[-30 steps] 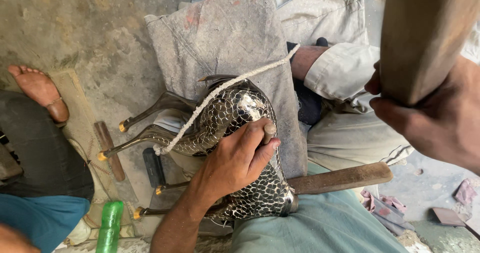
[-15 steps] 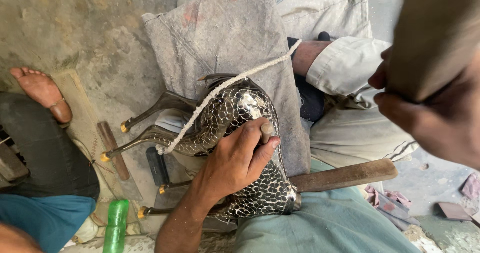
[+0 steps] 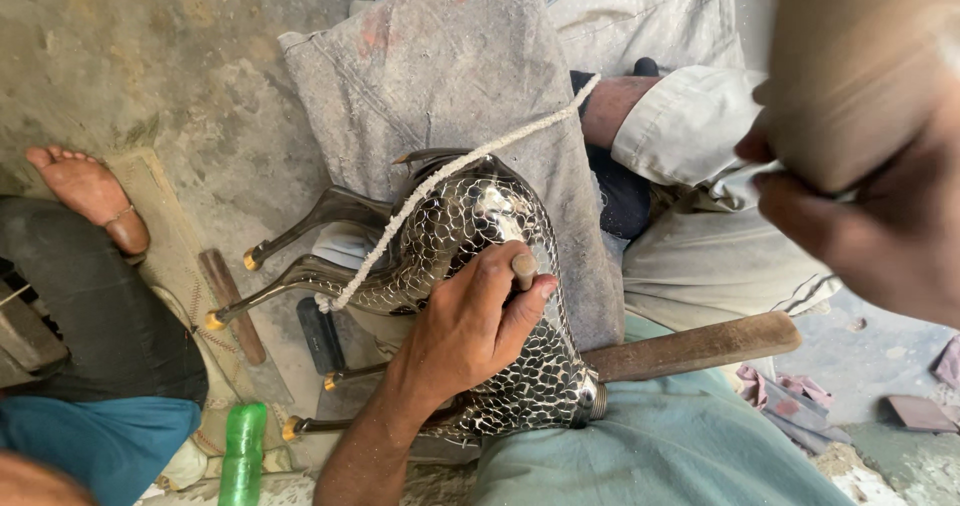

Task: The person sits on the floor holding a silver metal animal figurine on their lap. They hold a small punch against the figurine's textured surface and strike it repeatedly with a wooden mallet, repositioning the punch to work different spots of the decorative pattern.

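Head view is looking straight down at a shiny, scale-patterned metal animal figure [image 3: 480,296] lying on its side across a grey dusty cloth pad [image 3: 450,76] and the person's lap. The left hand [image 3: 470,331] is pressing down on the figure's flank, fingers curled tight around a short wooden-topped punch [image 3: 524,269] whose tip is meeting the metal; that grip is closed snugly, with the thumb lying alongside the tool. The right hand [image 3: 870,216] is hanging high and close to the lens, blurred, clenched around a thick brown wooden mallet [image 3: 860,66]. A twisted white rope [image 3: 450,176] is running diagonally over the figure's back, touching it. The figure's four slim legs with brass-coloured feet [image 3: 300,266] are sticking out to the left over bare concrete floor [image 3: 150,56], where there is open room. A long wooden handle [image 3: 690,346] is poking out from the figure's end toward the right, resting on the teal trouser leg [image 3: 650,446]. A green plastic bottle [image 3: 243,456] is standing near the lower edge, and another person's bare foot [image 3: 95,196] is resting at the left, well apart from the figure.
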